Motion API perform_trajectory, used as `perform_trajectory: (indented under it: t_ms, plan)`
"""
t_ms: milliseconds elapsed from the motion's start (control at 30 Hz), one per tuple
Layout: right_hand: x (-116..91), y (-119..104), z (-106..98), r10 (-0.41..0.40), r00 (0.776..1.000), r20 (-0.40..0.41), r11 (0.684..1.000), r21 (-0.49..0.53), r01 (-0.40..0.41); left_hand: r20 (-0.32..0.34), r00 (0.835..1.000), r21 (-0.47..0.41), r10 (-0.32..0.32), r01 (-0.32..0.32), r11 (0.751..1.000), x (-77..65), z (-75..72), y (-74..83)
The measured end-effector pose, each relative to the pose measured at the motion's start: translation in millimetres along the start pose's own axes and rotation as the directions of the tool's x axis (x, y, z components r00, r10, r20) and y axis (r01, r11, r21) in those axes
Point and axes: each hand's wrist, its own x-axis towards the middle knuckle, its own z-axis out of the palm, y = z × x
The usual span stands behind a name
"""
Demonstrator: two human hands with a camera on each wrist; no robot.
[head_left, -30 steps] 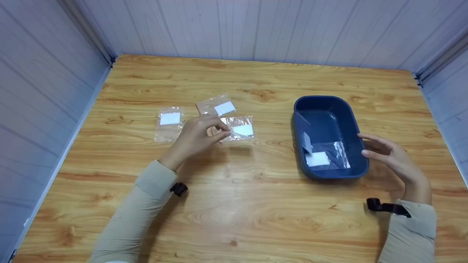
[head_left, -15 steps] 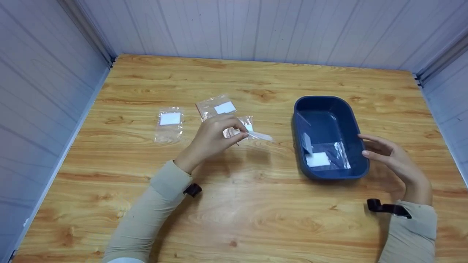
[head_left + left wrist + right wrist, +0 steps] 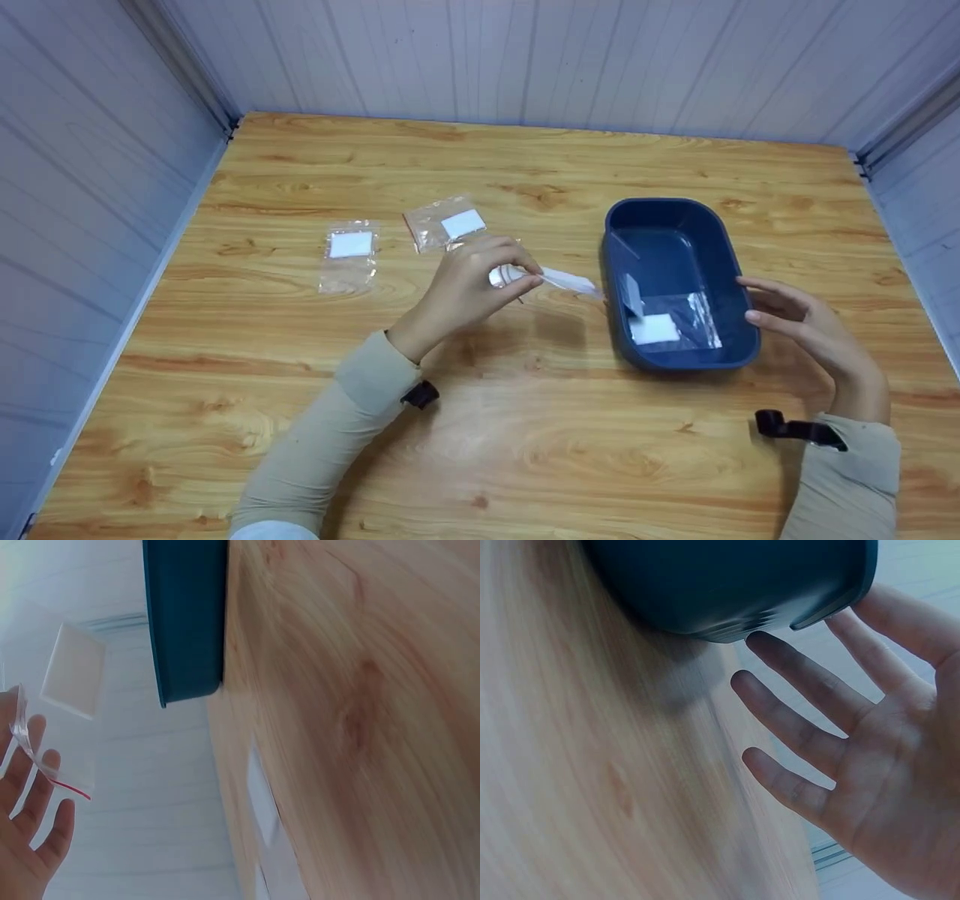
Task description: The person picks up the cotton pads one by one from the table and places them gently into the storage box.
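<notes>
Currently your left hand pinches a clear zip bag with a white insert above the table, just left of the blue bin; your right hand, spread, touches the bin's right side.

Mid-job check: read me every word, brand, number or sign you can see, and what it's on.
None can be read.
Held resealable bag: white panel, no legible mark.
Other bags: any print is too small to read.
Blue bin: no lettering visible.
</notes>
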Motion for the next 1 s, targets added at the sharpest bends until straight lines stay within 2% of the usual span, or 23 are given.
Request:
perform_trajectory:
  t_ms: [267, 667, 1000]
  plan:
    - [-0.1, 0.1, 0.7, 0.000, 1.000, 0.000, 1.000, -0.005, 0.000, 0.003, 0.999, 0.005, -0.041, 0.041, 0.999, 6.4, 10.7, 8.0]
    - [0.6, 0.9, 0.7, -0.007, 1.000, -0.006, 1.000, -0.005, 0.006, 0.008, 0.998, -0.007, -0.068, 0.068, 0.998, 20.8, 24.9, 18.7]
    - [1.6, 2.5, 0.4, -0.066, 0.998, -0.015, 0.997, 0.025, 0.067, 0.026, 0.997, -0.010, -0.074, 0.074, 0.997, 33.1, 38.9, 27.4]
